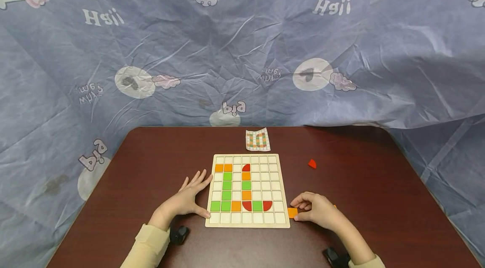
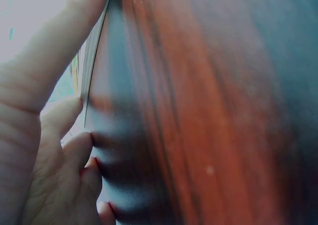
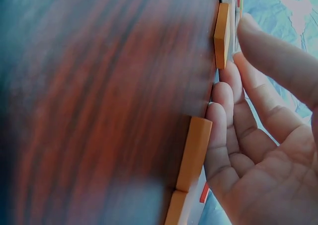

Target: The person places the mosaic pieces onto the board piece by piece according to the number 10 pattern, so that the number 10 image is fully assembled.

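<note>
A pale grid board [image 1: 235, 218] lies on the table, with orange, green and red tiles in several of its squares. Along its left edge, my left hand [image 1: 187, 198] is spread, thumb and index finger touching the rim. Just right of the board lies a loose orange square tile [image 1: 292, 212]. My right hand [image 1: 318, 210] is beside that tile, thumb and fingertips near its right edge and loosely bent. In the right wrist view, the orange tile [image 3: 222, 36] stays on the table close to the thumb and index finger, not visibly pinched.
Two more orange tiles [image 3: 194, 153] sit by the right hand's lower fingers, mostly hidden by it in the head view. A red quarter-circle tile [image 1: 312, 164] lies farther back. Behind the board is a small patterned card [image 1: 258, 140]. A blue-grey cloth [image 1: 242, 49] hangs behind the table.
</note>
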{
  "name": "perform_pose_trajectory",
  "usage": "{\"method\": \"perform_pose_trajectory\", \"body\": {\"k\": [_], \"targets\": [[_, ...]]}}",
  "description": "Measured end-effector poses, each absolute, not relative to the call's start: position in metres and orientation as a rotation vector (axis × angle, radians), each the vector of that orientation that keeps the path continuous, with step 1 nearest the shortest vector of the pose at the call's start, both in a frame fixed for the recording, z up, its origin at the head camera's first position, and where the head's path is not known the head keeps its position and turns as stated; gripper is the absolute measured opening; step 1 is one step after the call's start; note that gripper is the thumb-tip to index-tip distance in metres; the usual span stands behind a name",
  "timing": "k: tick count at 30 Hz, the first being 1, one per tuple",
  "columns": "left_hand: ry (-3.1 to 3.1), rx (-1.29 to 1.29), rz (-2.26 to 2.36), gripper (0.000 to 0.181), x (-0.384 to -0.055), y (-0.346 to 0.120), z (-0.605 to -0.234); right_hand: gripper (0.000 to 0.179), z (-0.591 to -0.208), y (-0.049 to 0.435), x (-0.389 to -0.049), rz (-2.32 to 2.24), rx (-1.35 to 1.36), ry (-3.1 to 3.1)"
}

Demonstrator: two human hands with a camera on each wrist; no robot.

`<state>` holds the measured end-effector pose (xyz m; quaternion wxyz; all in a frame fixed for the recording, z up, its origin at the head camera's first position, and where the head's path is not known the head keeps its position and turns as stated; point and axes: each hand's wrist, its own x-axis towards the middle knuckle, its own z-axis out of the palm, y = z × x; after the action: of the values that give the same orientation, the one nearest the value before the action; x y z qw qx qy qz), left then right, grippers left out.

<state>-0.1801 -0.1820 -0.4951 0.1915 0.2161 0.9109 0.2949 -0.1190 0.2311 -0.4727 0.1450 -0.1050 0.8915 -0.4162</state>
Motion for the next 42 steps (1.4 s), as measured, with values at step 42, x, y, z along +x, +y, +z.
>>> {"method": "perform_pose_trajectory", "body": {"k": [42], "targets": [[2.579, 0.621, 0.815, 0.121, -0.181, -0.182, -0.496, 0.019, -0.472, 0.223, -0.118, -1.090, -0.375, 2.706]]}}
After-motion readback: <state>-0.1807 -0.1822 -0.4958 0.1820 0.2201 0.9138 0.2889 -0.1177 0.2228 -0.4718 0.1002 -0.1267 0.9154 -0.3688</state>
